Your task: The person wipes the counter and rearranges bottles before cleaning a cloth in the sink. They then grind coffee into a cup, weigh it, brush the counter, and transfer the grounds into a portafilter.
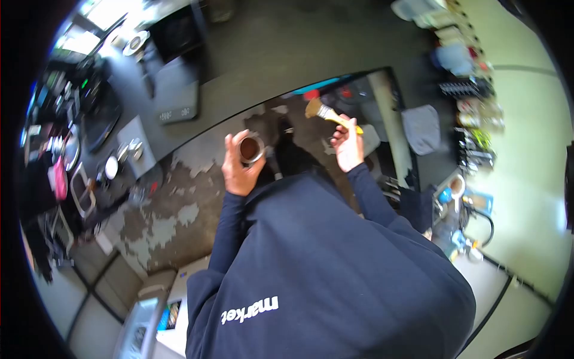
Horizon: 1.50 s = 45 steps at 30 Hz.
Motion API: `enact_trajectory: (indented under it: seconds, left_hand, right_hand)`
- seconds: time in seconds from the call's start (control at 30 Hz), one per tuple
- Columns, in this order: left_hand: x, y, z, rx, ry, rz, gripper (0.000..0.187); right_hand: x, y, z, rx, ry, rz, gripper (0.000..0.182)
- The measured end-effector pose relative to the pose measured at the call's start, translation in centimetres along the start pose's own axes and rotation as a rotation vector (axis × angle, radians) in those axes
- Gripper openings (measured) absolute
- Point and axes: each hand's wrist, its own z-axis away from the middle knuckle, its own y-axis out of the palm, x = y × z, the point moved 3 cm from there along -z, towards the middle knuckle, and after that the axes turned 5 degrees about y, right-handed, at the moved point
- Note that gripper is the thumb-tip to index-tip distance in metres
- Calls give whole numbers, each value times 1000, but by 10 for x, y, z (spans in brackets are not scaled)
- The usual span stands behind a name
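My left hand (pixel 240 178) is closed around a small round cup (pixel 259 144) with a shiny rim. Brown powder that looks like ground coffee shows inside it. My right hand (pixel 349 145) grips the yellow handle of a flat brush (pixel 326 112), its light-brown bristles pointing up and to the left. Cup and brush are apart, both held in front of my chest near the counter's edge.
A dark counter (pixel 287 54) runs ahead, with a digital scale (pixel 178 90) on its left part. Small metal items rest on a grey board (pixel 136 140) at left. A folded grey cloth (pixel 421 130) lies at right, near several bottles and containers along the wall.
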Motion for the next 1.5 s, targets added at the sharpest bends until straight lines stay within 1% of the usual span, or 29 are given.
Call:
enact_trajectory:
  seconds: [0.1,0.17,0.3,0.37,0.4,0.43,0.47,0.5,0.63,0.73,0.8,0.83,0.87,0.9,0.93,0.97,1.0,1.03,1.07,1.1,1.13,1.17,1.2,1.27,1.3,1.33,1.37,1.43,1.5]
  left_hand:
    - [-18,0,-13,51,46,36,117]
    - [-31,-1,-21,98,100,-40,116]
    - [-33,-1,-19,172,140,-98,114]
    - [-38,-8,-21,215,140,-190,113]
    - [-43,-10,-24,281,54,-156,115]
    - [-48,-13,-25,340,-40,-130,117]
    - [-53,-16,-27,342,-104,-106,118]
    - [-51,-15,-25,257,17,-34,119]
    - [-50,-10,-34,257,-91,34,125]
    - [-51,5,-49,300,-88,77,127]
    - [-52,19,-60,328,-55,104,127]
    - [-53,28,-68,328,-34,116,128]
    - [-55,37,-71,330,8,116,128]
    - [-63,45,-80,353,25,125,129]
    - [-80,53,-95,397,-71,89,127]
    - [-85,63,-98,396,-38,180,120]
    - [-87,73,-102,516,-41,146,111]
    - [-89,86,-99,557,-50,241,104]
    - [-96,100,-95,568,34,299,103]
    - [-103,115,-92,596,130,383,102]
    - [-112,127,-84,710,135,370,101]
    - [-124,140,-76,839,179,377,100]
    - [-141,152,-78,1002,185,378,99]
    - [-163,178,-67,1073,212,497,97]
    - [-173,188,-65,1130,296,440,97]
    - [-192,195,-72,1251,331,399,98]
    - [-206,202,-72,1251,399,515,98]
    - [-241,217,-78,1207,449,680,97]
    - [-271,240,-79,1147,402,654,93]
  right_hand:
    - [-15,-89,-46,-268,96,-419,38]
    - [-11,-151,-85,-348,-55,-534,34]
    - [8,-226,-138,-414,-121,-691,32]
    - [22,-258,-168,-340,-257,-715,30]
    - [21,-297,-198,-269,-281,-696,22]
    - [24,-324,-222,-320,-252,-707,10]
    - [25,-343,-237,-345,-237,-696,7]
    - [30,-363,-249,-361,-232,-684,6]
    - [43,-417,-294,-396,-222,-667,17]
    - [32,-440,-300,-416,-231,-663,28]
    - [14,-462,-289,-419,-319,-642,36]
    - [-11,-493,-296,-361,-447,-618,40]
    - [2,-414,-244,-662,-357,-486,44]
    - [24,-309,-174,-942,-207,-359,49]
    - [6,-299,-162,-603,-247,7,55]
    - [8,-238,-121,-364,-325,277,54]
    - [10,-181,-79,-158,-389,483,55]
    - [27,-113,-20,-3,-404,705,63]
    - [17,-81,15,154,-327,563,71]
    - [27,-44,56,178,-376,679,79]
    - [24,-25,82,194,-474,644,82]
    - [37,-12,111,112,-581,781,83]
    - [21,-20,115,62,-577,571,79]
    - [21,-53,129,-86,-617,647,70]
    - [38,-63,142,-117,-502,568,69]
    - [47,-80,144,-258,-546,609,71]
    - [52,-97,147,-380,-564,649,73]
    - [69,-141,151,-551,-600,503,70]
    - [101,-190,168,-713,-658,568,70]
